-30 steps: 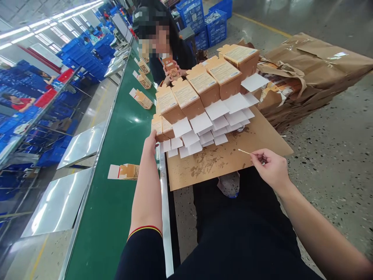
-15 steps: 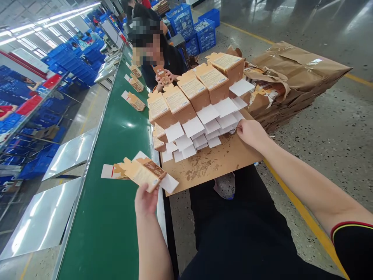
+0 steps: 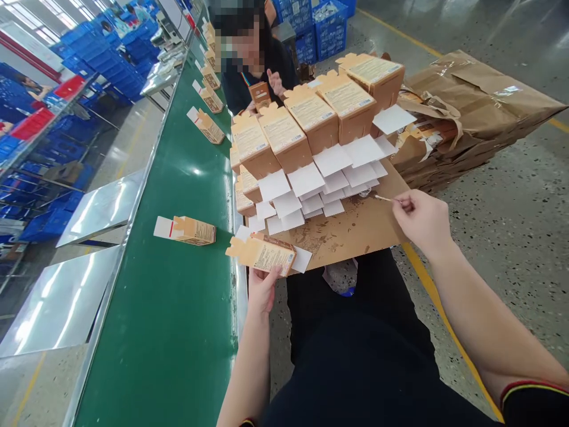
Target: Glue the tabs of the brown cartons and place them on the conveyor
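My left hand point(image 3: 262, 286) grips a small brown-and-tan carton point(image 3: 269, 254) by its near side, with its white end flaps sticking out. The carton hangs over the inner edge of the green conveyor belt point(image 3: 146, 308). In the fingertips of my right hand point(image 3: 422, 219) is a thin cotton swab point(image 3: 383, 198), its pale tip pointing left. Just beyond the swab, a stack of similar cartons point(image 3: 306, 121) stands on a cardboard sheet point(image 3: 355, 228), white flaps turned toward me. Dark flakes lie scattered on that sheet.
One carton point(image 3: 195, 230) lies on the belt left of my left hand; several more line the belt farther up. Across the stack a co-worker point(image 3: 262, 71) holds a carton. A brown paper-wrapped bale point(image 3: 484, 101) stands at right. Blue crates point(image 3: 331, 32) sit behind.
My left hand has brought its carton rightward, away from the carton on the belt. My right hand has drawn back from the stack's base, and the cotton swab now shows in its fingers.
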Motion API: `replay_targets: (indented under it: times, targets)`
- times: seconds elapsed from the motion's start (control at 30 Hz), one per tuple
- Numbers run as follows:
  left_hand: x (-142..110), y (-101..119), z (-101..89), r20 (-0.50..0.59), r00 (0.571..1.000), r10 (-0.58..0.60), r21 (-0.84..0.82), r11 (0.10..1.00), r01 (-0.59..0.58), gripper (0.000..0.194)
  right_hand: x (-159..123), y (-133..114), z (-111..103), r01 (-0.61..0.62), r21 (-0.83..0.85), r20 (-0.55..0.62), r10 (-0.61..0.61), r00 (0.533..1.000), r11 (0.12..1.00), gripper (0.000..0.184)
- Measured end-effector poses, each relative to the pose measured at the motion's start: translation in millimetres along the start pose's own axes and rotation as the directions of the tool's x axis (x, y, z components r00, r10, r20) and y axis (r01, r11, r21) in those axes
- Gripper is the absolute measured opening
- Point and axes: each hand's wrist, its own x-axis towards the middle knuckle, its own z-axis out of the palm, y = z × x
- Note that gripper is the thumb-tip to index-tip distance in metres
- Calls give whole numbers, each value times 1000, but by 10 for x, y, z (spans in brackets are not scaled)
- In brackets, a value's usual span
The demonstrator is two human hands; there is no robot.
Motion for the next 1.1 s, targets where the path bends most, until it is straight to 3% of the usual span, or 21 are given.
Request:
replay_targets:
  times: [0.07, 0.2, 0.3, 0.4, 0.57, 0.77, 0.9, 1.1]
  targets:
    - [16, -39, 90, -39, 999, 37, 16, 999, -37, 96, -413, -112, 77, -17, 211, 3, 16, 1000, 977, 18]
    - [30, -110, 243, -105, 991, 88, 86, 993, -79, 86, -1064, -525, 534, 47, 446, 209, -155, 966, 894, 21]
    - [25, -103, 267, -92, 993, 77, 108, 992, -66, 83, -1251, -749, 861, 100, 503, 280, -271, 921, 859, 19]
    - [12, -81, 260, -85, 993, 79, 127, 990, -67, 84, -1273, -790, 1009, 158, 487, 313, -341, 887, 859, 18]
    - [-10, -73, 266, -85, 992, 92, 150, 986, -78, 84, -1228, -698, 1047, 230, 440, 309, -387, 869, 868, 20]
    - [-109, -149, 342, -46, 983, 177, 232, 959, -162, 90, -1148, -632, 1035, 165, 465, 198, -283, 938, 870, 16]
    - [-222, -237, 429, -55, 961, 270, 430, 875, -221, 85, -1142, -556, 935, 93, 498, 150, -191, 970, 862, 16]
    - [-315, -265, 505, -19, 919, 393, 630, 719, -295, 79, -1214, -483, 702, 4, 514, 170, -107, 980, 858, 24]
